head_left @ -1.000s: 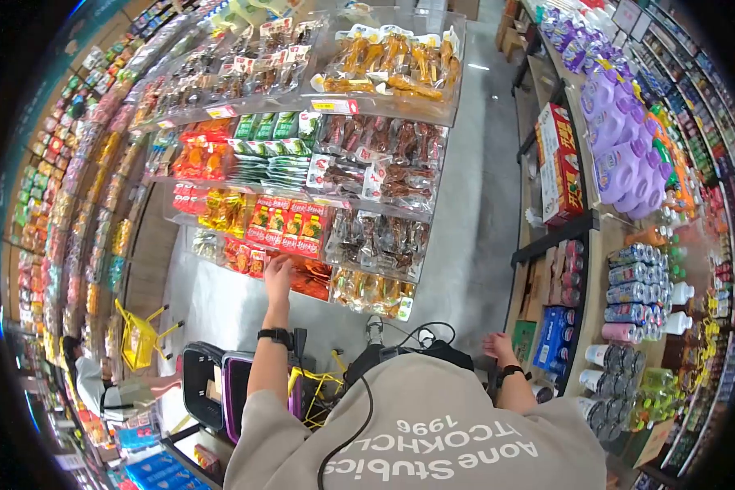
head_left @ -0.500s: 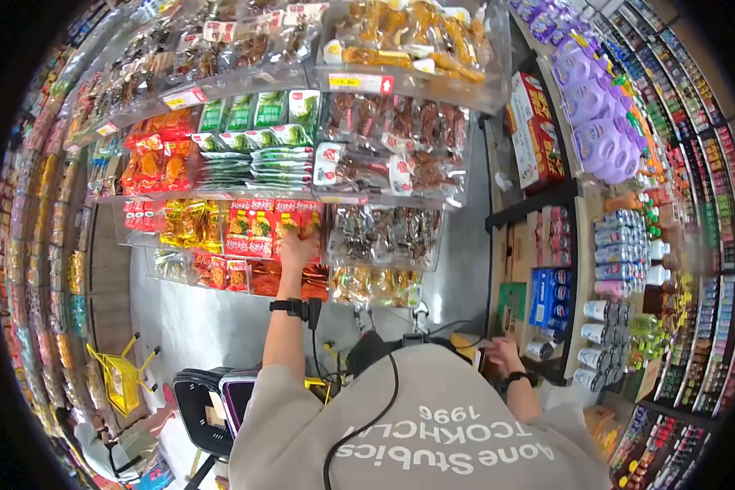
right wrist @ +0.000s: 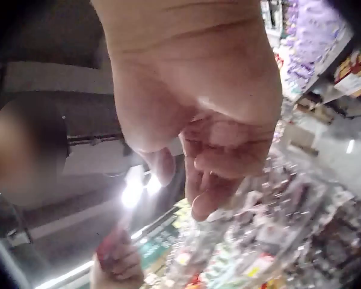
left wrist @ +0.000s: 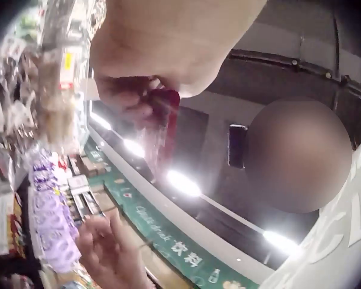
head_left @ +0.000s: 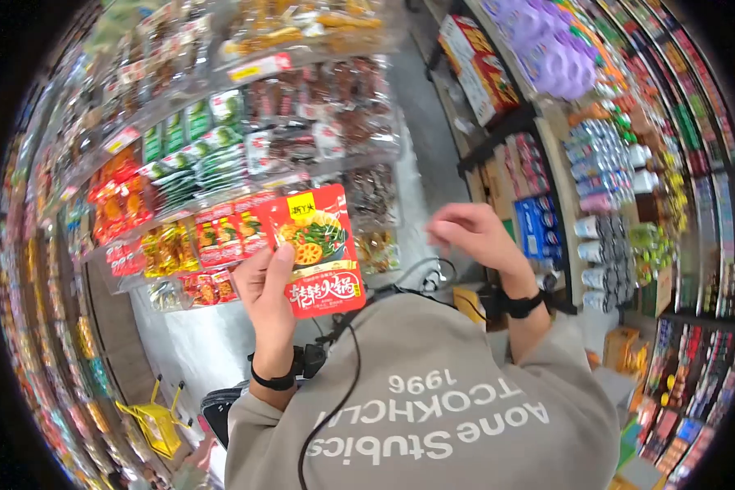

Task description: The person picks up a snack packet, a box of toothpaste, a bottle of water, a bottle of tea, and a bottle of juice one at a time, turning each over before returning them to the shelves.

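Note:
In the head view my left hand (head_left: 265, 290) pinches a red snack packet (head_left: 306, 253) along its left edge, the thumb lying over the front. The packet faces up, with a food picture and white lettering, in front of the snack rack. From the left wrist, the packet (left wrist: 168, 129) appears edge-on beyond the fingers. My right hand (head_left: 478, 233) hovers to the packet's right, apart from it. Its fingers bend loosely around nothing, as the right wrist view also shows of this hand (right wrist: 198, 114).
The tiered rack holds green packets (head_left: 192, 167), similar red packets (head_left: 220, 237) and orange-red bags (head_left: 121, 196). On the right, shelving carries purple bottles (head_left: 539, 49), blue drink packs (head_left: 539, 229) and cans (head_left: 594, 261). A yellow stool (head_left: 159, 425) stands at lower left; a black cable crosses my shirt.
My left hand reached into the red packets on the rack, took hold of one and drew it back toward the body. My right hand has risen from my side to chest front.

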A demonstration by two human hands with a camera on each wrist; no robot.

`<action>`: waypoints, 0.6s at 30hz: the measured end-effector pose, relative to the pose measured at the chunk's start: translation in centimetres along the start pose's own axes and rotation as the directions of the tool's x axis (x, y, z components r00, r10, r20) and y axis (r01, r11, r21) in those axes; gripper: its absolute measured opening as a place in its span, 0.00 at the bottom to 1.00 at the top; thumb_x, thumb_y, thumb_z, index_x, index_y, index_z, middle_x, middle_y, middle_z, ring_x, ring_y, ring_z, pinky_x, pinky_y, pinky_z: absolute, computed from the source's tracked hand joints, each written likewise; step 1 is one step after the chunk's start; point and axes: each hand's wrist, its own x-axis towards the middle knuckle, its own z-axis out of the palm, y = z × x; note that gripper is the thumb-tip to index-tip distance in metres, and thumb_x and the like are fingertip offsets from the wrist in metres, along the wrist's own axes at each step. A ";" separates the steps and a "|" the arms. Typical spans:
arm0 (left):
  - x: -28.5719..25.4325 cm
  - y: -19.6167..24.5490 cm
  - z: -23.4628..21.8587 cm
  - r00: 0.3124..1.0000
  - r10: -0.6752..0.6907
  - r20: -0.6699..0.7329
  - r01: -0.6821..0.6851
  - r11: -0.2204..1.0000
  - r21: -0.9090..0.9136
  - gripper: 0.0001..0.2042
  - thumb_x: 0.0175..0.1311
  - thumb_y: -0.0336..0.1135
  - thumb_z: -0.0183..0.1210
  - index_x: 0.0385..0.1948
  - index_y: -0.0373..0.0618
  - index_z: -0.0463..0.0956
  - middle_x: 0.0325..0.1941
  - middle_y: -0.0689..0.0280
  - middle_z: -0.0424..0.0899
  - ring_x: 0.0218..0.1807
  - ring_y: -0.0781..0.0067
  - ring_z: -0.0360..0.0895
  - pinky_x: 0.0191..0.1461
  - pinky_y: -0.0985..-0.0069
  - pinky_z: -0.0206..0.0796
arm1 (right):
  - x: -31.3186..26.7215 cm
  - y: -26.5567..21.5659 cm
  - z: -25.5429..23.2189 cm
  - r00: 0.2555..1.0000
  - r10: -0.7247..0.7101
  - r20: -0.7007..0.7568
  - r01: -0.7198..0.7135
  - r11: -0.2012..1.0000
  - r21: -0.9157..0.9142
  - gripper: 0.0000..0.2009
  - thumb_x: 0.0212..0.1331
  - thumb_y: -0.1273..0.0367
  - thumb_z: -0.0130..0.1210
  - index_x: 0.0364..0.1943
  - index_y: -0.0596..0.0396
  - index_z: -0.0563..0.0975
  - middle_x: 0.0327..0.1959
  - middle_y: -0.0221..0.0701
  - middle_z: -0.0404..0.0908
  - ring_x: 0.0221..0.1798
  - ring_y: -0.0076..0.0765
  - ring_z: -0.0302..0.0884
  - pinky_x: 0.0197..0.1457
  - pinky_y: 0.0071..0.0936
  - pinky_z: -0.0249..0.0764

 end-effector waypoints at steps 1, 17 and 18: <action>-0.4 0.1 -0.3 0.983 -0.041 0.181 0.050 0.998 -0.043 0.04 0.69 0.27 0.62 0.38 0.39 0.76 0.38 0.68 0.82 0.40 0.84 0.76 0.49 0.79 0.69 | -0.3 -1.7 0.9 0.998 -0.047 0.051 0.047 0.999 0.013 0.11 0.70 0.66 0.57 0.41 0.61 0.82 0.33 0.27 0.84 0.31 0.16 0.77 0.32 0.18 0.74; -5.2 0.8 11.8 0.938 -0.044 0.344 0.048 0.999 -0.004 0.12 0.75 0.33 0.55 0.44 0.30 0.81 0.35 0.69 0.84 0.34 0.89 0.72 0.38 0.85 0.63 | -5.6 -6.4 0.1 0.995 -0.098 0.011 0.082 0.881 0.465 0.13 0.71 0.65 0.59 0.49 0.61 0.83 0.25 0.19 0.77 0.24 0.08 0.61 0.23 0.17 0.53; -5.4 0.7 12.1 0.942 -0.036 0.335 0.043 0.999 -0.012 0.12 0.75 0.33 0.55 0.44 0.30 0.81 0.35 0.68 0.84 0.34 0.89 0.72 0.38 0.84 0.63 | -5.7 -6.2 0.0 0.995 -0.100 0.008 0.085 0.883 0.462 0.13 0.71 0.65 0.59 0.49 0.61 0.83 0.25 0.19 0.77 0.24 0.08 0.61 0.23 0.17 0.53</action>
